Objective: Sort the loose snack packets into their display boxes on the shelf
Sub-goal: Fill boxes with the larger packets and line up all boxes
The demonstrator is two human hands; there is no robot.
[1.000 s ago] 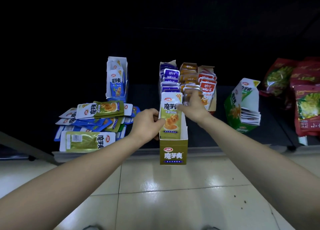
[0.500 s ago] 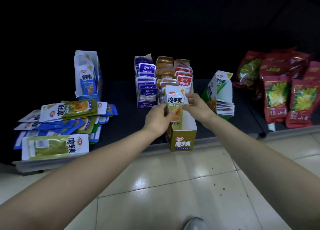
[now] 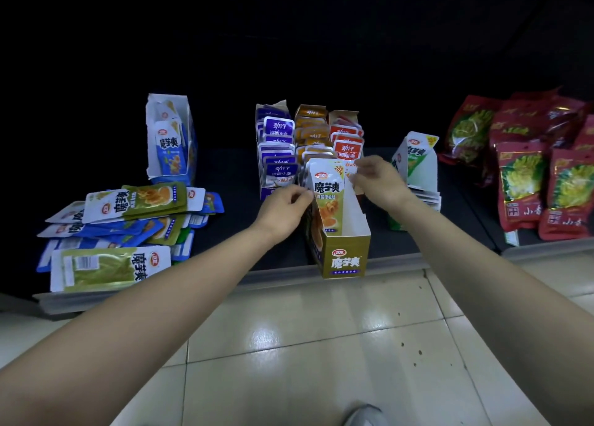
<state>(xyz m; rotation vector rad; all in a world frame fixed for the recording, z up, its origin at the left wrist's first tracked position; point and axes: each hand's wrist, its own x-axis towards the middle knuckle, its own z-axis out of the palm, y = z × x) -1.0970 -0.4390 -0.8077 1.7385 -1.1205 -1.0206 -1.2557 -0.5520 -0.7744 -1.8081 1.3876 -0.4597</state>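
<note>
Both my forearms reach forward over the tiled floor (image 3: 321, 345) to the low dark shelf (image 3: 231, 181). My left hand (image 3: 283, 212) pinches the left edge of a gold-and-white snack packet (image 3: 329, 194) that stands upright in the gold display box (image 3: 345, 255), while my right hand (image 3: 376, 178) grips the packet's upper right corner with fingers curled. The box sits at the shelf's front lip, its far end hidden behind the packet.

To the left, a heap of loose packets (image 3: 128, 223), blue and green ones, lies flat on the shelf near its front edge. Behind the heap stands a blue display box (image 3: 170, 143) with packets upright in it. Just behind my hands are three narrow boxes side by side: purple (image 3: 276, 149), orange (image 3: 310, 127) and red (image 3: 347, 136). A green display box (image 3: 414, 165) stands to the right, and large red bags (image 3: 520, 168) fill the far right. The back of the shelf is dark.
</note>
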